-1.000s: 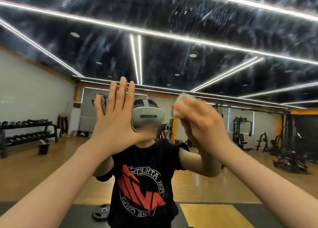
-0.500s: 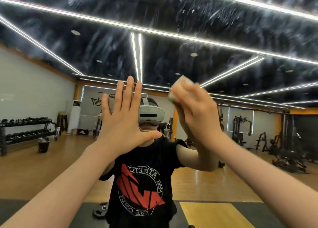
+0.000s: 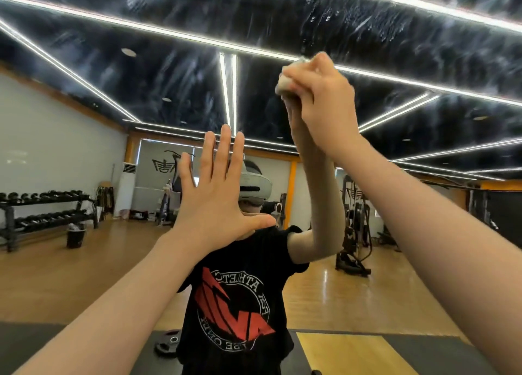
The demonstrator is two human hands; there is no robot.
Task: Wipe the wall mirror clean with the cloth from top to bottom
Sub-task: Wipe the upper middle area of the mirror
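Streaks cover mirror [image 3: 367,29] reflecting gym ceiling lights [image 3: 228,89].

A dumbbell rack [image 3: 42,210] stands at nine o'clock, with a dark bin [image 3: 75,235] just beside its right end and a white floor-standing air conditioner [image 3: 127,188] farther back, toward ten o'clock. Weight machines [image 3: 354,227] cluster at three o'clock on the wooden floor [image 3: 70,275]. A black weight plate [image 3: 167,345] lies on a dark mat [image 3: 25,343] at six o'clock, and bright light strips [image 3: 228,89] cross the dark ceiling at twelve o'clock.
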